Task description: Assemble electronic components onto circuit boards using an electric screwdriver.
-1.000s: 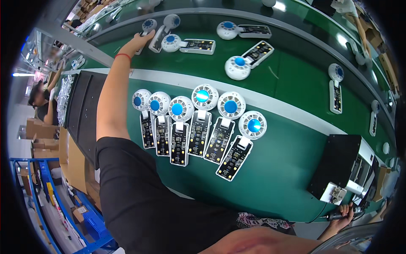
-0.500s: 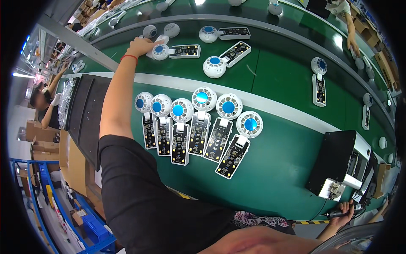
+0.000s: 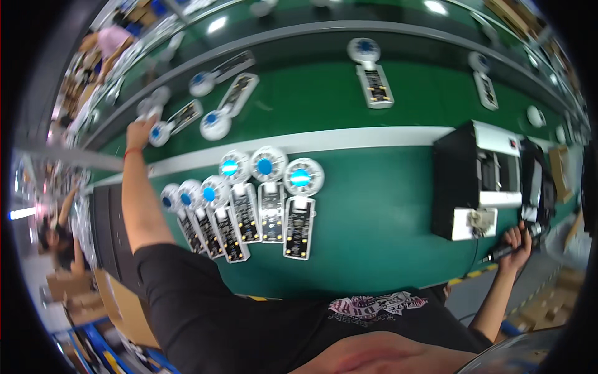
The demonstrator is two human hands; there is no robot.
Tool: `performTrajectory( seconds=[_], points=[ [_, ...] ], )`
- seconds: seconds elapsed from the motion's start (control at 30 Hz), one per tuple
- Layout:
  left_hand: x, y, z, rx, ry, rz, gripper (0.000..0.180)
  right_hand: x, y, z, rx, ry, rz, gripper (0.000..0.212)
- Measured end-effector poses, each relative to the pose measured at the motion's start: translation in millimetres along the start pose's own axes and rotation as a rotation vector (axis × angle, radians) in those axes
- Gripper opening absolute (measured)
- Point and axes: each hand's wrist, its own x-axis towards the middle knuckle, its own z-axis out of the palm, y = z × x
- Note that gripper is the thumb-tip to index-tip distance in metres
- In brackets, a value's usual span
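My left hand (image 3: pixel 139 132) reaches onto the green belt at the far left. It is at the round head of a white fan-like unit (image 3: pixel 159 133) whose open handle shows a dark circuit board; its fingers are blurred and partly hidden. Low on the right, my right hand (image 3: pixel 516 246) is wrapped around a dark electric screwdriver (image 3: pixel 498 255), its tip pointing left. On the green bench before me, several similar units fan out side by side, heads away from me. The rightmost one (image 3: pixel 299 227) has a vented head with a shiny blue disc.
A black-and-white boxy machine (image 3: pixel 455 181) with a metal fitting stands at the bench's right. A pale rail (image 3: pixel 374 138) divides bench from belt, where further units (image 3: pixel 375 87) lie. Dark stacked trays (image 3: pixel 109 218) and a cardboard box (image 3: pixel 121 305) are at left. Another person (image 3: pixel 59 240) works beyond.
My view has turned right, so the bench and belt appear shifted left and the machine shows more fully. My left hand stays at the same unit's head; my right hand still holds the screwdriver.
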Motion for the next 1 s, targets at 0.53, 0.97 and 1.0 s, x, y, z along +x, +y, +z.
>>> performTrajectory(
  seconds=[0.53,0.97,1.0],
  points=[
    [-389.9,370.5,-125.3,-1.951,-0.365,-0.42,0.045,8.3,17.7,19.7,0.235,0.082,-0.058,0.015],
    [-483.4,455.8,-62.7,-0.02,0.105,0.49,0.047,-6.7,9.4,4.3,0.277,-0.046,-0.056,0.016],
    [-487.4,454.5,-51.4,-0.014,0.112,0.487,0.047,-6.7,9.2,4.9,0.288,-0.052,-0.044,0.017]
  ],
)
